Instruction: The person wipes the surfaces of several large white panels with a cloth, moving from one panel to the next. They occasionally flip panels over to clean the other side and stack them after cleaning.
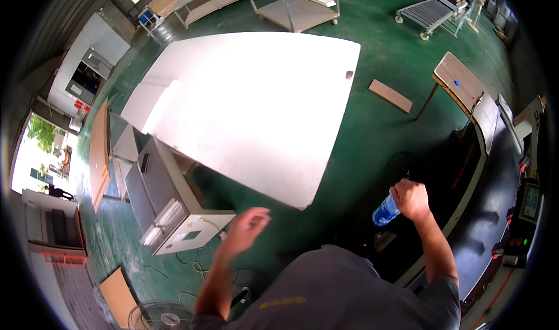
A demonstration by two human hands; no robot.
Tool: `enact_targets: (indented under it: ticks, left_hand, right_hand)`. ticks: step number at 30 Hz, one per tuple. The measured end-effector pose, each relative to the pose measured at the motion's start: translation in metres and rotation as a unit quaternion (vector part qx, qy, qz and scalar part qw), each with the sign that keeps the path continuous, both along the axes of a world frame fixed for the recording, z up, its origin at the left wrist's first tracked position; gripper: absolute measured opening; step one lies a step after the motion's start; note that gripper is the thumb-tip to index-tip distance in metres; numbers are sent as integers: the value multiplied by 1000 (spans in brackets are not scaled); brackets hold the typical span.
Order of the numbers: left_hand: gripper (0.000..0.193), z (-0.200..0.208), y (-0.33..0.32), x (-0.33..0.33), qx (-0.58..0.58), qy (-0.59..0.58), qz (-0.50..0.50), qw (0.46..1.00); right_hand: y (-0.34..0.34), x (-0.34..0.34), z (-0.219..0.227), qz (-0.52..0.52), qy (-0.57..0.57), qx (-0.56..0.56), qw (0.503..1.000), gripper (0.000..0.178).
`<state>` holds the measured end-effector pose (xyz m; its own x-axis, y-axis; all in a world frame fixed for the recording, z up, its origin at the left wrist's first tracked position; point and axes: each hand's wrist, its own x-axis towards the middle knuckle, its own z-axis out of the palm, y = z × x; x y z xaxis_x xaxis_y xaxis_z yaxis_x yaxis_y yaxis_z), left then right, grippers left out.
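My right hand (411, 199) is closed around the upper end of a blue bottle (385, 211). The bottle tilts, its lower end pointing down and to the left, over dark floor beside the long black-topped bench (469, 237). My left hand (248, 227), a little blurred, hovers with loosely bent fingers and nothing visible in it. Closest to that hand is a grey and cream machine (195, 235) with a small display panel. Beyond both hands lies a large white board (250, 108) at about table height.
A wooden plank (390, 96) lies on the green floor right of the board. Farther right stands a narrow wooden-topped table (460, 85). Metal-framed tables (297, 12) and a roller cart (431, 14) are at the back. A fan (169, 317) and loose cables (199, 269) sit low at the left.
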<state>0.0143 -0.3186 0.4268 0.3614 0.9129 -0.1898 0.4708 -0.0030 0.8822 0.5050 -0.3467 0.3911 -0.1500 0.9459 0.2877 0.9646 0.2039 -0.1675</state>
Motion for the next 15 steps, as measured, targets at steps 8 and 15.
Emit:
enact_targets:
  ticks: [8,15]
  left_hand:
    - [65,-48,119,313,37,-81,-268,959]
    - [85,-71,287,483,173,-131,-267,939]
  right_hand:
    - [85,96,53,23,6,14,1000,26]
    - [259,164,83,90,-26,75,993,13]
